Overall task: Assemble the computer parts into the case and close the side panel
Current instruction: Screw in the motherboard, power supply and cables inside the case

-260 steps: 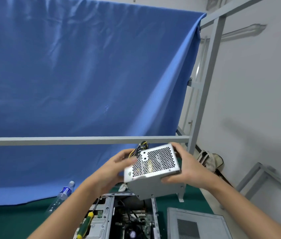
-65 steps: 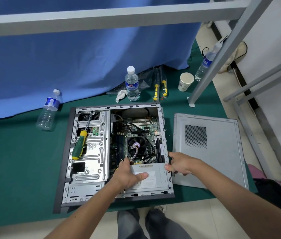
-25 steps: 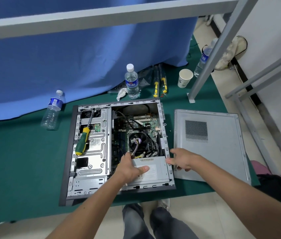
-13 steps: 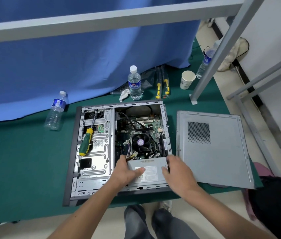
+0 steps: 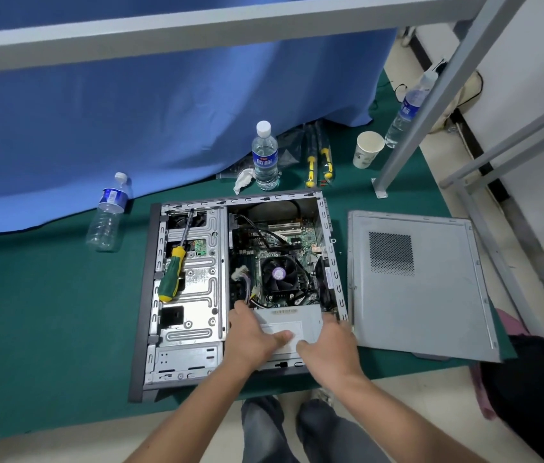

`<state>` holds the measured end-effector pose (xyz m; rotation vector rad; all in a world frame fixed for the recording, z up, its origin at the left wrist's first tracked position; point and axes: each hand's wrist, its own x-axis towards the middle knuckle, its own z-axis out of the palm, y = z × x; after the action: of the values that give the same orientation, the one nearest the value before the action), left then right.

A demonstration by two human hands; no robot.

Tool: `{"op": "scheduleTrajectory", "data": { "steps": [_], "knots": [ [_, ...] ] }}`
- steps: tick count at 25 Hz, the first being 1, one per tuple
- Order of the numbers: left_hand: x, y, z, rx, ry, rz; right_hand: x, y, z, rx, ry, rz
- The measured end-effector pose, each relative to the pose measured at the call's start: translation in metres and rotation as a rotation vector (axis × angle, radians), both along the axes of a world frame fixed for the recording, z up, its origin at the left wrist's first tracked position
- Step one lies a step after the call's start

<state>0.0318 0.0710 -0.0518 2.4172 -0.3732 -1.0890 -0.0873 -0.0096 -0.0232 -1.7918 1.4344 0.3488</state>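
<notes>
- Head view, only one available: case is lying open side up on the green desk, and the person is standing at its near short end.
- Power supply is sitting in the case's near right corner, just below the CPU fan; its long axis is running left to right across the case.
- Left hand is resting on the supply's left part, thumb lying across the label, fingers reaching over the far left edge toward the loose cables; they are looking curled round the edge, clamped on the box, though blur is hiding the tips.
- Right hand is pressing on the supply's right end beside the case's rear wall; its fingers are spreading fairly straight and apart, not wrapping anything as far as I can tell.
- Both hands are touching the supply, left nearer the cables, right nearer the rear wall; seating probably means nudging the box right, toward that wall.
- Side panel is lying flat just right of the case, near corner hanging past the desk edge, so the right hand is nearer it; panel not yet on.
- Screwdriver, green and yellow, is lying on the drive cage inside the case, nearer the left hand.
- Risk guess: cables getting pinched under the supply.
- Water bottle and paper cup are standing beyond the case, well apart from the hands.
</notes>
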Motion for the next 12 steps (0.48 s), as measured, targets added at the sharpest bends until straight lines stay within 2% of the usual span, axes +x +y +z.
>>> {"op": "scheduleTrajectory", "data": {
  "steps": [5,10,12],
  "knots": [
    [-0.002,0.006,-0.002,-0.043,-0.001,-0.037,0.004,-0.007,-0.002,0.022,0.021,0.110],
    [-0.004,0.011,-0.003,-0.107,0.004,-0.036,0.013,-0.023,-0.006,0.238,-0.036,0.178],
    [-0.004,0.010,-0.002,-0.106,-0.012,-0.027,0.013,-0.027,-0.006,0.241,-0.051,0.208]
  ]
}}
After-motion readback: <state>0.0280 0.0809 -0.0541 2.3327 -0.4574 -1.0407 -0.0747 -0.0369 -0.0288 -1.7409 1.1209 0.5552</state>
